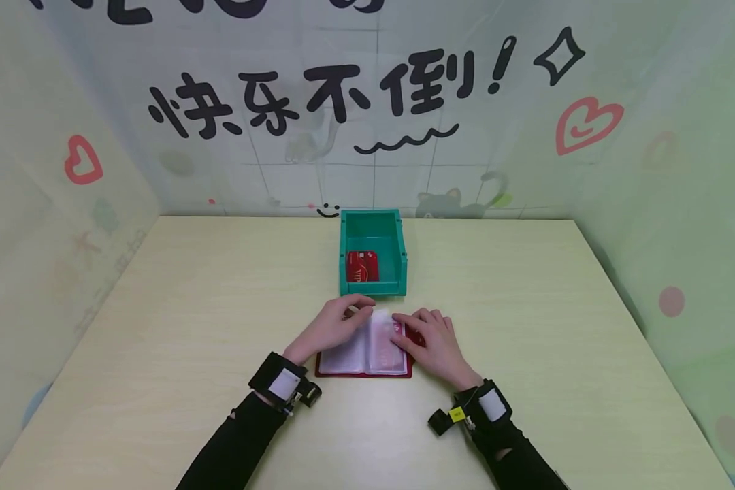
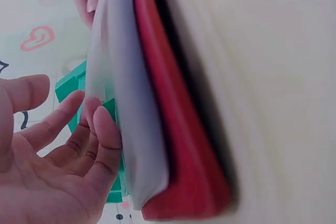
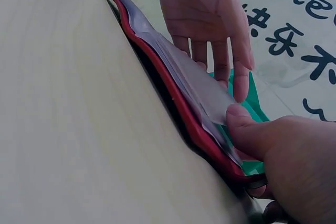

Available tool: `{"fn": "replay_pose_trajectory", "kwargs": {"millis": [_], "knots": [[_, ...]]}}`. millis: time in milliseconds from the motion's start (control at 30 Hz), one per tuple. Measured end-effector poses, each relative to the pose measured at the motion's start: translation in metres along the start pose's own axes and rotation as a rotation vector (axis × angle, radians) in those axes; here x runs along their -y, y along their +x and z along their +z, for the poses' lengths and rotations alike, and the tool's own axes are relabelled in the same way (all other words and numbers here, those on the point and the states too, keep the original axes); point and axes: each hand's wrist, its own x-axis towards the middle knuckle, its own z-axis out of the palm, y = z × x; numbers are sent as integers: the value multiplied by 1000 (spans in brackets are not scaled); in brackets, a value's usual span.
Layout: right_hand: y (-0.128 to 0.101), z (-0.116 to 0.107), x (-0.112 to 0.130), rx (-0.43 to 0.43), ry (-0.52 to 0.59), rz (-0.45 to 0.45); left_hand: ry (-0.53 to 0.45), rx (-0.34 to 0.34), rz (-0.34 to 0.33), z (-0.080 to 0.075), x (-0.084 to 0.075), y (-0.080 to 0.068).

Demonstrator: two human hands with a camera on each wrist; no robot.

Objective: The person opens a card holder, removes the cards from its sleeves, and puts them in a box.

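Observation:
A red card holder [image 1: 341, 357] lies spread on the table with its clear plastic sleeves facing up. My left hand [image 1: 333, 325] is at its top left, fingers loosely bent beside the sleeves and holding nothing; in the left wrist view the left fingers [image 2: 108, 129] come right up to the sleeve edge. At the right side, my right hand [image 1: 433, 344] grips the card holder's edge. The right thumb [image 3: 247, 127] presses on a raised clear sleeve [image 3: 197, 85], while the other right fingers are mostly hidden behind the cover.
A green plastic bin [image 1: 373, 288] stands just beyond the card holder, with a red card [image 1: 363, 267] inside at its near left. The pale wooden table [image 1: 220, 286] runs back to a printed backdrop [image 1: 282, 170], with side walls left and right.

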Motion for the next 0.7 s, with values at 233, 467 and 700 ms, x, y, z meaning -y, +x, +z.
{"fn": "replay_pose_trajectory", "kwargs": {"millis": [233, 467, 700], "knots": [[0, 0, 0, 20, -10, 3, -6, 15, -31, -5, 2, -5], [0, 0, 1, 27, 0, 14, 33, -10, -19, -11, 4, -9], [-1, 1, 0, 16, -3, 24, 276, -35, 16, -8, 4, -13]]}}
